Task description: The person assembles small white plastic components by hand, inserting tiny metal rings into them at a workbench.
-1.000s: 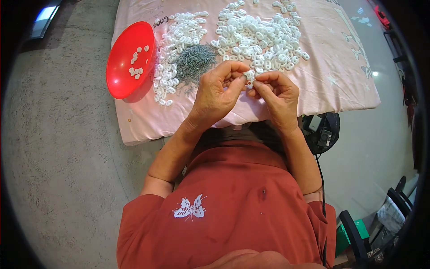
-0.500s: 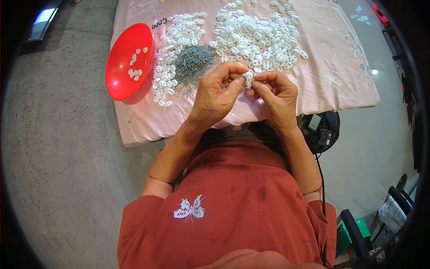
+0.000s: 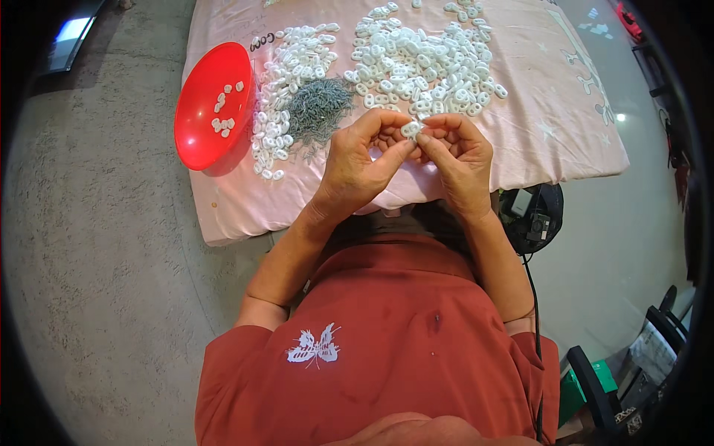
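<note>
Between the fingertips of both hands is a small white oval plastic piece point(image 3: 410, 130) with holes in it. My left hand point(image 3: 364, 160) pinches it from the left, thumb below and forefinger above. My right hand point(image 3: 457, 156) is closed on its right side with thumb and forefinger. Whether a screw is in the piece cannot be made out. Just beyond the hands lies a large heap of similar white oval pieces point(image 3: 428, 63). To the left of my left hand is a pile of small grey metal screws point(image 3: 318, 108), bordered by another heap of white pieces point(image 3: 301, 59).
A red bowl point(image 3: 197, 123) with several whitish pieces inside stands at the table's left edge. A pink patterned cloth point(image 3: 535, 141) covers the table. Beneath its right front edge sits a dark round container point(image 3: 547, 223) with devices, and a black cable point(image 3: 535, 327) runs down my right side.
The white piece has turned between my fingers, so its holed face now shows more. My left thumb has moved slightly lower and right. Both hands stay in nearly the same place.
</note>
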The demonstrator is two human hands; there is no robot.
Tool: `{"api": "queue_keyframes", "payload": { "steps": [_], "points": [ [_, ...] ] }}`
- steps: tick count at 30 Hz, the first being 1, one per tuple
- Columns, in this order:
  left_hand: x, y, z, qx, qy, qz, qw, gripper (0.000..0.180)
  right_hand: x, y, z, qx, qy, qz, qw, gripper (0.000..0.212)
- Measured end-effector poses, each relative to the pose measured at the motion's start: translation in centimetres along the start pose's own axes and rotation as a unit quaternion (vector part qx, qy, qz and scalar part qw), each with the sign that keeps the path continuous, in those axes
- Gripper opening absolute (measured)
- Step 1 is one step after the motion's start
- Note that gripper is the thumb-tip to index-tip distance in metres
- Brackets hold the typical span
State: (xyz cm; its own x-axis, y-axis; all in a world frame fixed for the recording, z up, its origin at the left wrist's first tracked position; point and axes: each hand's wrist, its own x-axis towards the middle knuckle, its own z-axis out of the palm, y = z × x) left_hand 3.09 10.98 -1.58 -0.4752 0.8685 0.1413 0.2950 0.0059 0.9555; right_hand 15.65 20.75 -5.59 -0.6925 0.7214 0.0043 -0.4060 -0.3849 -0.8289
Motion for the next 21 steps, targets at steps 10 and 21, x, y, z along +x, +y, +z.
{"api": "queue_keyframes", "payload": {
  "steps": [10,21],
  "points": [
    [0.3,1.1,-0.2,0.138,-0.013,0.093,0.986,0.029,0.0,0.5,-0.4,-0.057,-0.014,-0.024,0.998,0.028],
    [0.4,1.1,0.1,0.145,-0.007,0.105,0.984,0.025,0.1,0.7,-0.7,-0.067,-0.03,-0.024,0.997,0.026]
  ]
}}
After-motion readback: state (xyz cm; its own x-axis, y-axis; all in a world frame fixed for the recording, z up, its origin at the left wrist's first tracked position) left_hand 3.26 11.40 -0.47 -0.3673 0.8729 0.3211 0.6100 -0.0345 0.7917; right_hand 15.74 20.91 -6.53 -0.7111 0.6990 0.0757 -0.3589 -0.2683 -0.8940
